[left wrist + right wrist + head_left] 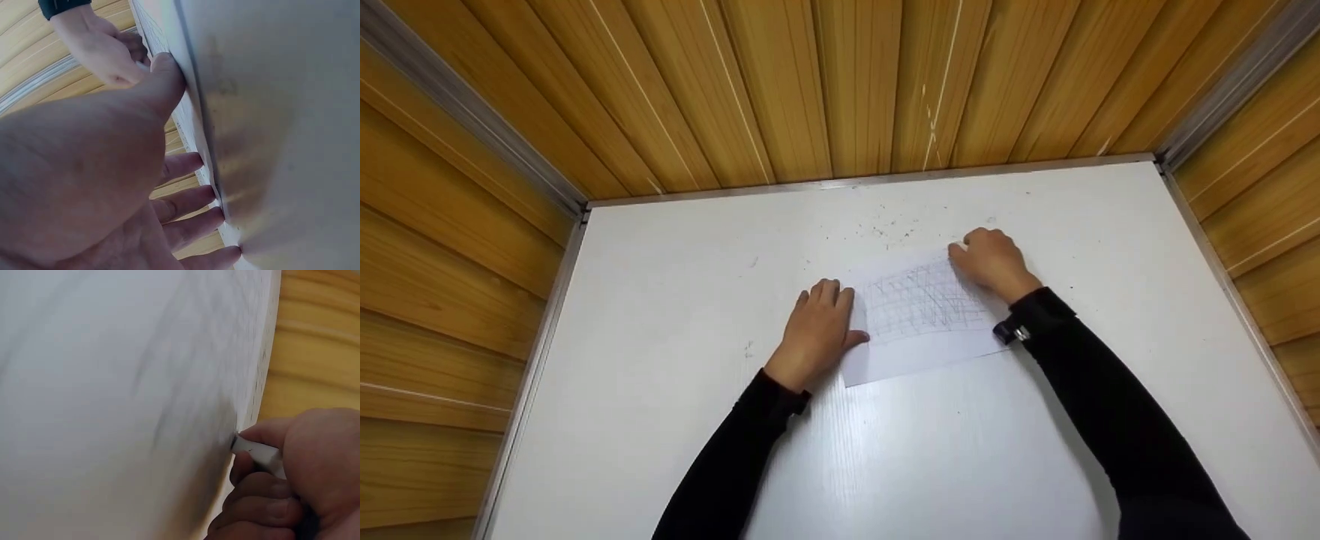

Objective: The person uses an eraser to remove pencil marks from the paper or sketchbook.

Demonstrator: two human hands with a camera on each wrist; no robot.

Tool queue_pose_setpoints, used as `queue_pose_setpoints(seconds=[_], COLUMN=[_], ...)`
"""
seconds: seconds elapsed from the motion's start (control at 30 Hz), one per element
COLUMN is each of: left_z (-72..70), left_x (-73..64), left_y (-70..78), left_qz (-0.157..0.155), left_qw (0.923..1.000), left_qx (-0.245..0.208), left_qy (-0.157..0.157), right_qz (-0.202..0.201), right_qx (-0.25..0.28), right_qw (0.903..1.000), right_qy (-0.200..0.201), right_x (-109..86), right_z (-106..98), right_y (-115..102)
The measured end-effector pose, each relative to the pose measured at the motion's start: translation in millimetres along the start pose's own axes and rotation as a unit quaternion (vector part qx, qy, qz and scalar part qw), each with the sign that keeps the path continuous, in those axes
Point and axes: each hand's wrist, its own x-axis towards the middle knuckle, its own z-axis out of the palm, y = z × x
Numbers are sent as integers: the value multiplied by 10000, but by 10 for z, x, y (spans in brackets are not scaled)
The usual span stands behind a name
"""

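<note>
A white sheet of paper (pixel 911 356) with grey crisscross pencil scribbles lies slightly askew on the white table. My left hand (pixel 816 330) rests flat on its left edge, thumb spread over the paper and fingers straight. In the right wrist view my right hand (pixel 304 478) pinches a small white eraser (pixel 259 453) with a darkened tip between thumb and curled fingers. That tip touches the paper, at the upper right corner of the sheet in the head view. There the right hand (pixel 994 262) hides the eraser.
Dark eraser crumbs (pixel 889 225) are scattered on the table (pixel 660 315) beyond the paper, with a few more left of the left hand. Wood-patterned panels (pixel 855 90) wall in the table at the back and on both sides.
</note>
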Motion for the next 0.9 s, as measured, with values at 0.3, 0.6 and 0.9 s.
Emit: queue_pose_setpoints(seconds=[0.3, 0.6, 0.9], left_z=[-36, -57, -45], left_x=[25, 17, 11], left_y=[-1, -63, -46], left_qz=[-27, -102, -217], left_qw=[9998, 9980, 9980], left_qx=[-44, -75, 102], left_qy=[-216, -612, -582], right_qz=[-97, -731, -468], right_qx=[-37, -208, -84], right_qw=[9999, 9969, 9988], right_qy=[60, -206, -121], right_x=[-42, -12, 119], right_z=[7, 413, 379], right_y=[-128, -855, -699])
